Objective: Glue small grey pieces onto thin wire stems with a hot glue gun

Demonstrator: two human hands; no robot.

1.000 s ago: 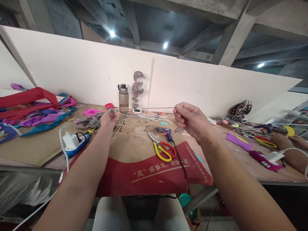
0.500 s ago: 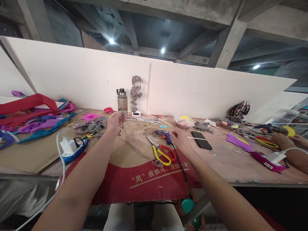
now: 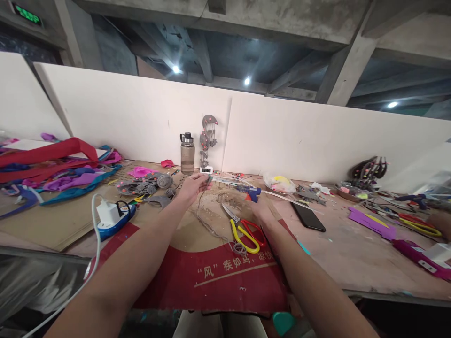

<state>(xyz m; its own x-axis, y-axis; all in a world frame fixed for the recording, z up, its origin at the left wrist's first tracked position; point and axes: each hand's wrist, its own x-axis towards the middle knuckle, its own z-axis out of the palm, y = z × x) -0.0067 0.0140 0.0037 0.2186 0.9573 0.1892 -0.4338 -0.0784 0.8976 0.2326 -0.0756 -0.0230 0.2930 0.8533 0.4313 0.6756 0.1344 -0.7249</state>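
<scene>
My left hand (image 3: 195, 188) is closed in a pinch on a small grey piece (image 3: 210, 178), with a thin grey cord (image 3: 207, 227) trailing down from it to a loose coil on the cardboard. My right hand (image 3: 260, 206) is wrapped round the handle of a blue glue gun (image 3: 253, 193). The gun's nozzle points left, toward the grey piece but apart from it, and a long whitish glue stick (image 3: 287, 198) sticks out behind. Below the gun lie scissors (image 3: 245, 234) with one red and one yellow handle, blades partly apart.
A black phone (image 3: 308, 217) lies right of my right hand. Left are a power strip (image 3: 118, 222), grey felt pieces (image 3: 141, 185) and coloured strips (image 3: 63, 155). A bottle (image 3: 187, 157) and a hanging grey ornament (image 3: 209, 134) stand behind. Another person's hand (image 3: 440, 223) is far right.
My right hand has taken hold of the glue gun and raised it with its glue stick. My left hand still pinches the grey piece. The whole view has shifted, moving things rightward.
</scene>
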